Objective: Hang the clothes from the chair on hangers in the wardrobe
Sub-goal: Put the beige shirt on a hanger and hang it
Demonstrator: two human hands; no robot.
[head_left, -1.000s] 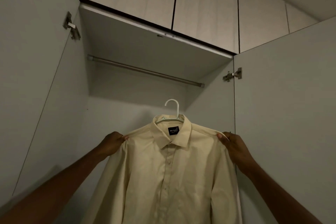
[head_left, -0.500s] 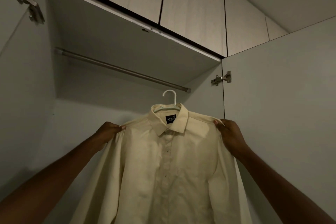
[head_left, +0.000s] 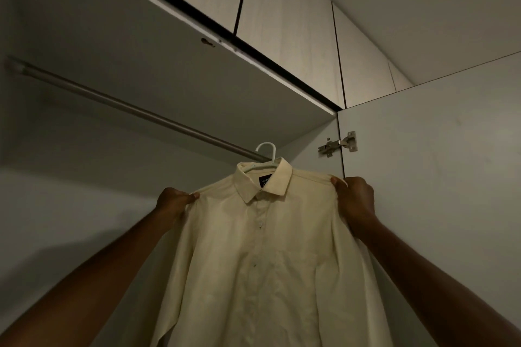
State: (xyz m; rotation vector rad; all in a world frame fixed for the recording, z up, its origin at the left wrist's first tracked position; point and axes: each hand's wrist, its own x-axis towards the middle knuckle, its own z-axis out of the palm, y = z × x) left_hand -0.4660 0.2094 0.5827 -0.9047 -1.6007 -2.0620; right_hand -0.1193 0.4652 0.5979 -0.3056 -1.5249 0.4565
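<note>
Wardrobe doors stand open on both sides of me, and the right door (head_left: 439, 177) with its metal hinge (head_left: 337, 144) hangs just beside my right hand (head_left: 353, 198). Overhead cupboards (head_left: 282, 36) sit above the opening. I pinch the cream shirt (head_left: 262, 256) at both shoulders, my left hand (head_left: 173, 201) clamped on one seam and my right hand on the other, fingers curled into the cloth. Its white hanger (head_left: 266, 151) pokes from the collar, the hook overlapping the right end of the rail (head_left: 127, 107); whether it touches I cannot tell. Compared with half a second ago, the shirt sits closer to the rail, and the left door's hinge has slid out of view.
</note>
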